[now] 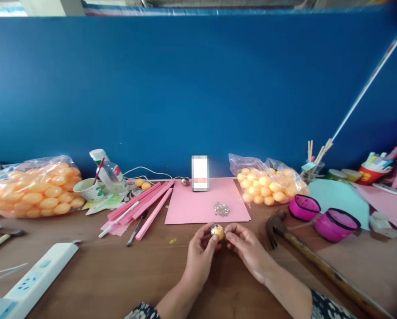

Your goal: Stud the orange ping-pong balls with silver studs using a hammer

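Clock centred on the ball, 12 = straight away from wearer. Nearest: forearms come in low over the bench (118, 279) from approx 7 & 4 o'clock, dark patterned sleeves (328, 306) behind them. L hand (201, 251) grasps the ball (218, 233) from 8 o'clock, thumb on near side, fingers curled round the far side. R hand (246, 249) at 3-4 o'clock, thumb & forefinger tips brought close together by the ball's R edge; can't tell if they pinch a tiny bit.

Ball sits btwn the hands, just short of the pink sheet (191, 210). Yellow-orange, w/ silvery facets over approx its 10-12 o'clock part. Prob. light, hollow, thin-walled: a hard squeeze might dent it. Bare surface looks smooth, prob. a bit slippery, apt to roll if let go. Best hold: fingertips on opposite sides, lightly, away from the facets, as edges may lift or catch.

Hammer (318, 254) at 3-4 o'clock, well clear of the ball. Farther, at 12: loose pile of silvery pieces (222, 209) on the sheet; small, flat-looking, prob. stiff, fiddly, fingertips only. Beyond, approx 11: a silvery ball (184, 181).
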Tool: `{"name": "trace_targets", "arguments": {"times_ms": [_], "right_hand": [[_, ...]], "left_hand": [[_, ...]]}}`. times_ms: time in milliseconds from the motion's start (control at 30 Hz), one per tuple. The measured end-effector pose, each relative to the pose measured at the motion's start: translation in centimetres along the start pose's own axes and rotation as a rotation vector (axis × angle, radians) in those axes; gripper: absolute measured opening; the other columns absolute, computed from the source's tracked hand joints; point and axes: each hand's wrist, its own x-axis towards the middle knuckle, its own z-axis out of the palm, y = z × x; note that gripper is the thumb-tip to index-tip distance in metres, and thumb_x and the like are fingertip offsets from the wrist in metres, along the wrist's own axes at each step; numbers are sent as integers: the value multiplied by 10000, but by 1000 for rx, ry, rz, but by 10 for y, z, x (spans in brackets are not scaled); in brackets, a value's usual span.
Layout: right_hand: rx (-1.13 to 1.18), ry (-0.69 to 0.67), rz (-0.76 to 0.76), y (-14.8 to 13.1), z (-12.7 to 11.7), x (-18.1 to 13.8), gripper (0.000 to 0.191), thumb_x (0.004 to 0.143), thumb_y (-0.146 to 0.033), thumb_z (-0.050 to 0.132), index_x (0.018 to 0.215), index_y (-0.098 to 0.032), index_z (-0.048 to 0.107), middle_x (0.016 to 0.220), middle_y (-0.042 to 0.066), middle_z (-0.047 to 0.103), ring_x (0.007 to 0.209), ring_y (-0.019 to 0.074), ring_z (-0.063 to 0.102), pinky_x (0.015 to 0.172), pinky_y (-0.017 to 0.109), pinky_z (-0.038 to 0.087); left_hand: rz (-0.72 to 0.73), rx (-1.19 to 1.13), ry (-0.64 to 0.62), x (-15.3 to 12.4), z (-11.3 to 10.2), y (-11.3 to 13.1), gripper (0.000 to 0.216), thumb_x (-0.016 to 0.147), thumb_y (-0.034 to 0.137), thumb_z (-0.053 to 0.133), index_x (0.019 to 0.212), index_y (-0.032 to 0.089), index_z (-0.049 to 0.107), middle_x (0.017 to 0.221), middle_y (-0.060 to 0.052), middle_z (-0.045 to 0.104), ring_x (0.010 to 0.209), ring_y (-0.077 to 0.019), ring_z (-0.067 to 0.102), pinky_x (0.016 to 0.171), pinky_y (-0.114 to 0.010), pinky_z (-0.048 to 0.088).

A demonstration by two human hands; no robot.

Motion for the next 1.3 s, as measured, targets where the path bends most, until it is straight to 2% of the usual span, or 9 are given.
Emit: {"name": "trace_targets", "arguments": {"times_ms": [300, 567, 900, 1300], "right_hand": [[-19, -9, 7, 0, 1, 0, 142, 754, -313, 643, 773, -181, 594, 737, -10, 556, 658, 102, 449, 631, 223, 367], [-45, -7, 3, -2, 2, -2, 118, 762, -293, 629, 761, -180, 596, 697, -27, 544, 645, 95, 437, 628, 219, 353], [-92, 7, 1, -3, 2, 0, 146, 741, -319, 641, 751, -179, 601, 696, -14, 558, 649, 109, 464, 639, 241, 385], [-119, 10, 16, -3, 2, 0, 161, 737, -327, 642, 766, -175, 598, 706, -7, 582, 648, 109, 500, 646, 248, 426]], "left_hand": [[-9, 81, -2, 1, 0, 0, 411, 697, 284, 658, 1082, 178, 564, 1047, -87, 649, 926, -197, 619, 780, -290, 510], [31, 164, -5, 3, -2, -4, 420, 707, 239, 650, 1102, 162, 533, 1095, -110, 627, 987, -221, 601, 865, -339, 478], [0, 154, 16, 2, -1, -3, 444, 679, 235, 675, 1097, 159, 547, 1055, -94, 650, 976, -206, 607, 864, -308, 475], [3, 127, 12, 2, -3, -7, 444, 664, 214, 680, 1088, 160, 560, 1054, -96, 653, 986, -221, 605, 874, -343, 476]]}}
